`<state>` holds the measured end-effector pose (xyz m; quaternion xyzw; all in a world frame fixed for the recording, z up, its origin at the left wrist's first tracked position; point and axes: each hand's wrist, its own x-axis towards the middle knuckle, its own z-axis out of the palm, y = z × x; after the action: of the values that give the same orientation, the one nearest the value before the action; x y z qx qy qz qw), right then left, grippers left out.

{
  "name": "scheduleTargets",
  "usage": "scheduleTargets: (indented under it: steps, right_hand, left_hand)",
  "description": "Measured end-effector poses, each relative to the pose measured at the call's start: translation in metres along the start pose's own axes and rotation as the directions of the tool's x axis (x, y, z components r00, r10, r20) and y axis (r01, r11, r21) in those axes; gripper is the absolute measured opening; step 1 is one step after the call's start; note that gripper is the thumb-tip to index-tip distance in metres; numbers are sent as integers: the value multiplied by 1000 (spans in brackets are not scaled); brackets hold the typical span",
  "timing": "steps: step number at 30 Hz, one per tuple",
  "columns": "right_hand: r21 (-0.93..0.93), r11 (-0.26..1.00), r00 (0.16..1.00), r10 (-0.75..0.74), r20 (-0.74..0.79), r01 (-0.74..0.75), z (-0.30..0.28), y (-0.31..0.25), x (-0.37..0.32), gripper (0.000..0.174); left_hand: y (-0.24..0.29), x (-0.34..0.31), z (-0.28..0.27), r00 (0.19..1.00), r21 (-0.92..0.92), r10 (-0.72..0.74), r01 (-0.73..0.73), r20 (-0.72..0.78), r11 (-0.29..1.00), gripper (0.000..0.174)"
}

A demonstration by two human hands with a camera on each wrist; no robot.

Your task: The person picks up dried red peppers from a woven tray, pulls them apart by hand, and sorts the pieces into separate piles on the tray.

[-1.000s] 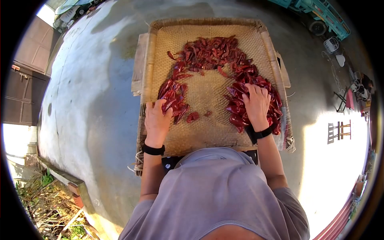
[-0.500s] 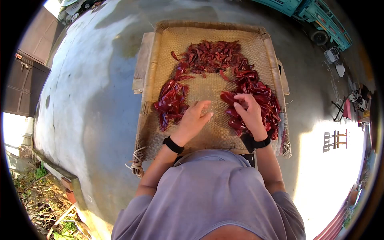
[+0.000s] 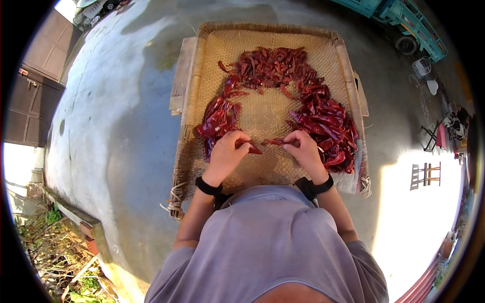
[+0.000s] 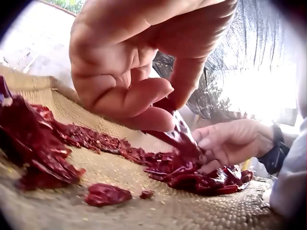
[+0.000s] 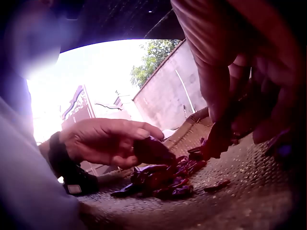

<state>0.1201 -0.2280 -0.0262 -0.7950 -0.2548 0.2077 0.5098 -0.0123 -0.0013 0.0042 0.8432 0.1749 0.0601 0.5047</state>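
My left hand (image 3: 226,155) pinches a dark red dried chili pepper piece (image 3: 255,149) between thumb and fingers, low over the front middle of a woven tray (image 3: 262,108). Facing it, my right hand (image 3: 306,155) pinches another dried chili piece (image 3: 276,142), its tip pointing toward the left hand. In the right wrist view the left hand's pepper (image 5: 152,151) looks broad and flat. Dried chilies lie in a left heap (image 3: 220,117), a larger glossy right heap (image 3: 333,126) and a back heap of smaller, curled pieces (image 3: 273,65).
A loose chili piece (image 4: 108,194) lies on the weave near the left hand. The tray has a raised rim (image 3: 268,25), with a wooden board (image 3: 181,76) jutting out at left. A teal vehicle (image 3: 411,28) and a small chair (image 3: 432,173) stand on the concrete floor.
Both hands have left the side heaps and come together over the tray's front middle. The right hand brought a chili from the right heap; the left hand now pinches a piece too.
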Motion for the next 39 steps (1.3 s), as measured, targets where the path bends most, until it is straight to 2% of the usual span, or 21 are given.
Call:
scheduleTargets:
  steps: [1,2,4,5,8,9,10,12,14,16,18,21,22,24,27,30,33,36,37,39]
  right_hand:
    - [-207,971,991,-130,-22,122,3,4,1,15]
    - [-209,966,988,-149,29,152,6,5,2,18]
    - [-209,955,974,-186,130,210,19,-2,5,23]
    - [74,997,987,-37,157,25,27,-12,3,28]
    - [-118,982,979,-130,158,150,21,-35,0,30]
    - [-318,925,977,-181,112,207,17,-37,-6,31]
    - [-383,903,980,-190,50,195,9,-34,-10,31]
    - [-505,849,973,-221,-68,157,-11,-26,-16,30]
    - [-680,730,951,-252,-177,67,-32,-26,-26,30]
    - [-702,706,947,-156,-282,-93,-47,-27,-38,32]
    - [-737,670,951,-162,-262,-88,-56,-18,-47,31]
    - [-706,708,942,-212,-261,-36,-55,1,-51,28]
    - [-690,724,935,-227,-272,-24,-54,1,-52,27]
    - [-654,756,920,-256,-298,-1,-51,-4,-53,25]
    - [-549,829,913,-297,-281,101,-42,-19,-53,24]
    - [-277,950,970,-192,-150,145,-24,-34,-50,23]
    - [-136,974,983,-183,-13,180,-11,-40,-46,22]
    - [-146,965,972,-228,-58,217,-13,-35,-43,23]
    - [-198,970,981,-166,-99,144,-17,-32,-44,25]
    - [-464,872,960,-244,-137,156,-27,-19,-46,24]
  left_hand:
    - [-13,-1,-7,999,55,11,-8,-47,998,21]
    - [-26,-1,-15,995,111,26,-16,-92,994,19]
    - [-22,-5,-38,989,155,-126,138,-83,978,19]
    - [-26,-5,-43,984,148,-120,140,-133,979,19]
    - [-37,-5,-50,953,220,-67,137,-296,966,29]
    - [-36,-7,-49,936,278,-26,131,-350,951,32]
    - [-35,-9,-48,915,334,17,129,-402,934,35]
    - [-29,-9,-47,926,331,5,130,-378,935,37]
    - [-24,-8,-42,935,299,2,111,-353,948,36]
    - [-17,-6,-36,965,213,-22,79,-260,974,34]
    - [-13,-4,-27,985,154,5,21,-171,988,33]
    - [-8,-2,-7,996,66,82,-79,-43,995,31]
    - [6,-4,-4,998,83,59,-61,29,995,30]
    - [15,-5,5,983,-12,34,-32,182,999,33]
    - [33,-4,15,922,-120,24,25,388,992,36]
    - [53,-8,29,932,-191,90,-22,351,981,37]
    - [40,-5,48,928,-238,226,-157,297,958,34]
    - [38,-5,33,945,-125,117,-82,306,989,30]
    - [36,-5,28,962,-95,106,-84,250,992,29]
    - [28,-7,15,987,-38,88,-83,137,996,26]
